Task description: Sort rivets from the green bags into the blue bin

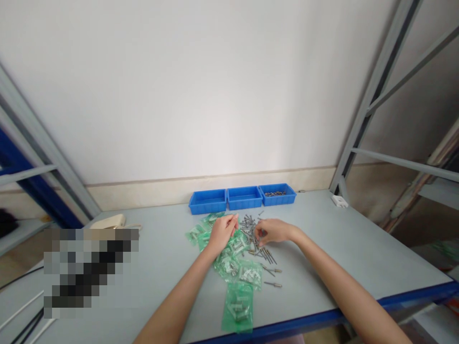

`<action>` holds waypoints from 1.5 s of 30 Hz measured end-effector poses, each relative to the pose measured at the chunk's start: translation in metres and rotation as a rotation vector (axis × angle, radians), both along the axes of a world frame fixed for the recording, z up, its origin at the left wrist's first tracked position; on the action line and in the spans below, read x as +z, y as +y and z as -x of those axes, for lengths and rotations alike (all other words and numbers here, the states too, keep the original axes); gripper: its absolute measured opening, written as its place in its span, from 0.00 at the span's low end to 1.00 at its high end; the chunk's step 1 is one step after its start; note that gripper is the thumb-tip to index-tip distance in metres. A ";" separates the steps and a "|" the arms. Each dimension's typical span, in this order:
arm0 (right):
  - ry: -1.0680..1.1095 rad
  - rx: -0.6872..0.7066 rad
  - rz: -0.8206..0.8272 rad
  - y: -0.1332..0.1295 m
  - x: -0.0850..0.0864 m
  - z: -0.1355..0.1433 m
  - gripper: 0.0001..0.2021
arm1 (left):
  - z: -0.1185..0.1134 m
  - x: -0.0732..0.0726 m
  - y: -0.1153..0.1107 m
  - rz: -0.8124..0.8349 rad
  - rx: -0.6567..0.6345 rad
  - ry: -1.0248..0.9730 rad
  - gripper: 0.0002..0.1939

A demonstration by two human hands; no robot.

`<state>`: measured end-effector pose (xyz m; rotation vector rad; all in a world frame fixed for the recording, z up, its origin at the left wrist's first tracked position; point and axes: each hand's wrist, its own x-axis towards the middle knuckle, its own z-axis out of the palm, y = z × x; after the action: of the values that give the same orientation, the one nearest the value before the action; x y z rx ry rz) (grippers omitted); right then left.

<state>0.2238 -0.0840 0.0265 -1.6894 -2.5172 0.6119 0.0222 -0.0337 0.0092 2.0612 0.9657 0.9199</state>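
Loose metal screw-like pieces (269,256) lie in a pile in the middle of the grey table. My right hand (266,232) is at the pile's right side, fingers curled down onto the pieces; what they pinch is too small to make out. My left hand (225,229) rests over green plastic bags (238,306) left of the pile, its fingers drawn together, and anything inside them is hidden. The bags hold small pale and metal parts. One single piece (273,284) lies apart near the front.
Behind the pile stand three blue trays in a row: the left (208,209) and middle (245,204) show bare bottoms, the right (278,200) holds metal pieces. A white adapter (339,201) sits at the right, a cream box (109,221) and cables at the left. Metal frames flank the table.
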 end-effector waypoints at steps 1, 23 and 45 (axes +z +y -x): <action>0.006 -0.005 0.007 0.000 -0.001 0.002 0.09 | 0.000 0.000 0.000 -0.002 -0.002 0.005 0.24; 0.232 -0.047 0.050 0.003 0.008 -0.016 0.06 | -0.002 -0.001 -0.004 -0.020 -0.084 0.086 0.24; 0.218 0.163 -0.068 0.003 -0.001 -0.005 0.07 | -0.003 -0.002 -0.005 -0.006 -0.100 0.117 0.23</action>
<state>0.2286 -0.0810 0.0251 -1.3254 -2.5029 0.6726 0.0255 -0.0382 0.0076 2.1671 0.9120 0.7591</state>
